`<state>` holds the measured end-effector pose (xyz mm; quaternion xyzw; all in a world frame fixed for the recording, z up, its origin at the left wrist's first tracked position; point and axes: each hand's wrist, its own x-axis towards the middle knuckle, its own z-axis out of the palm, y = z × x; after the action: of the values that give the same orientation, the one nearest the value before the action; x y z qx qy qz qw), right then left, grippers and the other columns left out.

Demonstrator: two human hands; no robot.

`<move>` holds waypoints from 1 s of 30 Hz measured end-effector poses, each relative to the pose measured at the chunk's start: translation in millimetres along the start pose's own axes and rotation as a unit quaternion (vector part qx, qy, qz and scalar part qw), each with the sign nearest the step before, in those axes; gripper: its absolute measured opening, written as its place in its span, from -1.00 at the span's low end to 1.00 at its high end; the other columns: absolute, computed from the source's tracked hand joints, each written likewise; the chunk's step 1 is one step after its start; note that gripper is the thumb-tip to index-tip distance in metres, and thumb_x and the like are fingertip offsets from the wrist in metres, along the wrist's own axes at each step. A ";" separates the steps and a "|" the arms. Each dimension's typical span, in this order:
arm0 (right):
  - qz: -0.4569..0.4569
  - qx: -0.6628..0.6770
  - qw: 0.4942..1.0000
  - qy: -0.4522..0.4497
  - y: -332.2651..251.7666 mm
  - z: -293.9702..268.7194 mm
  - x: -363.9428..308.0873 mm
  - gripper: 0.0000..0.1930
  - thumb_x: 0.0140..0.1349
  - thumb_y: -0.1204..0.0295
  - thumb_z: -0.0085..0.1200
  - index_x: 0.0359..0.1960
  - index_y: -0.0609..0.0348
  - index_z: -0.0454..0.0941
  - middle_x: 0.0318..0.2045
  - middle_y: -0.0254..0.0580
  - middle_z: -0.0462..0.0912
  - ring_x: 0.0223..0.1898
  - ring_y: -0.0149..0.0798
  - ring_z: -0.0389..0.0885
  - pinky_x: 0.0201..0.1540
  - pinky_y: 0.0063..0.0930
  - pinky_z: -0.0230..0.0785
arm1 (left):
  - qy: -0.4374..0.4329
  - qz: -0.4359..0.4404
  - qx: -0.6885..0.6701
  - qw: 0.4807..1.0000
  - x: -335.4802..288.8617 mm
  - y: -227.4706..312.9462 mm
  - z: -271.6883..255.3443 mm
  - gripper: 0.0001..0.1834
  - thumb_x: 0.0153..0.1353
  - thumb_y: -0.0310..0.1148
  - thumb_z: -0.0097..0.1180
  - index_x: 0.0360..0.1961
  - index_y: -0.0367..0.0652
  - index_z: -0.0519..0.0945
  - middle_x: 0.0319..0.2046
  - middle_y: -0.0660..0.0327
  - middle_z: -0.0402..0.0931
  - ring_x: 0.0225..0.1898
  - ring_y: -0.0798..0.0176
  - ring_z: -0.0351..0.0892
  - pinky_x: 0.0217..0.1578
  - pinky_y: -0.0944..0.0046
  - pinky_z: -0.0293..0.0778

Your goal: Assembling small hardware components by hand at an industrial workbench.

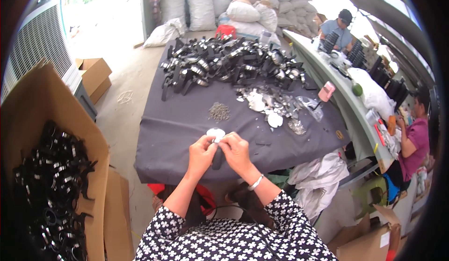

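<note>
Both my hands meet at the near part of the dark cloth-covered table (187, 120). Between the fingertips of my left hand (200, 152) and my right hand (236, 152) is a black-handled part (217, 161). A round, pale, shiny disc (215, 133) shows at its top end, and the dark handle points down toward me. My fingers are pinched and hide where disc and handle meet. Just beyond my hands lies a small heap of tiny grey pieces (219, 112), too small to name. Shiny discs and metal pieces (269, 102) are scattered to its right.
A large pile of black-and-silver handled parts (229, 62) covers the table's far end. At left, a cardboard box (97, 176) holds similar parts (56, 191). A pink device (326, 91) stands at the right edge. Two people (416, 137) sit along a side bench (346, 90).
</note>
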<state>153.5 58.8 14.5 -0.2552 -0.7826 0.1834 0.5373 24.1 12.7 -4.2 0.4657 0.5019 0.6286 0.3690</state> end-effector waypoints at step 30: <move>0.192 0.045 0.980 -0.040 -10.1 -22.0 -2.3 -0.95 0.09 0.53 0.12 -0.43 0.25 0.58 -0.47 -0.05 0.60 -0.43 -0.07 0.61 -0.37 -0.34 0.43 | 0.033 -0.022 0.018 0.999 1.4 4.2 2.5 -0.81 0.21 -0.57 -0.02 -0.17 -0.24 0.55 -0.62 0.37 0.46 -0.69 0.60 0.31 -0.73 0.49 0.23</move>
<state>172.6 49.6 26.2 -0.3691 -0.7307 0.3280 0.4715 26.1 13.8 0.4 0.4403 0.5347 0.6264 0.3576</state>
